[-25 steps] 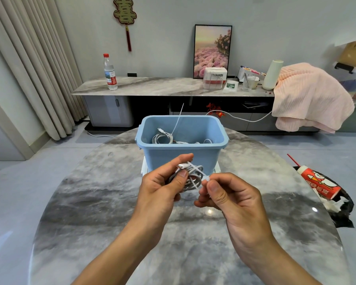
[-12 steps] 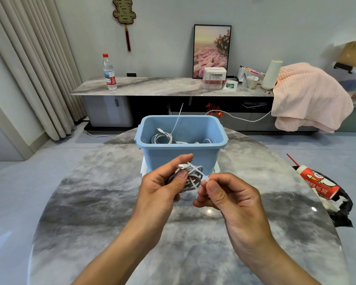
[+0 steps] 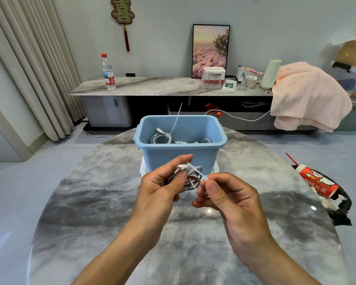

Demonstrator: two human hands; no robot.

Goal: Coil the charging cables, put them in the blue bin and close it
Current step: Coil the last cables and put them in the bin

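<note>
My left hand point(image 3: 158, 188) grips a coiled white charging cable point(image 3: 190, 179) just in front of the blue bin point(image 3: 179, 156). My right hand point(image 3: 228, 194) pinches a thin white tie point(image 3: 195, 171) that crosses the coil. The cable's plug sticks out above my left thumb. The open blue bin stands at the table's far middle. Inside it lie other coiled white cables point(image 3: 161, 137), with one thin tie standing up past the rim. A white lid point(image 3: 142, 170) shows under the bin, mostly hidden.
The round marble table point(image 3: 103, 212) stretches below my arms. A red-and-white snack tube point(image 3: 314, 179) on a black wrapper lies at the right edge. Beyond stands a sideboard point(image 3: 152, 87) with a water bottle point(image 3: 108, 73), boxes, and a pink blanket point(image 3: 308, 95).
Both hands stay almost in place in front of the bin. My right fingers have shifted slightly along the tie.
</note>
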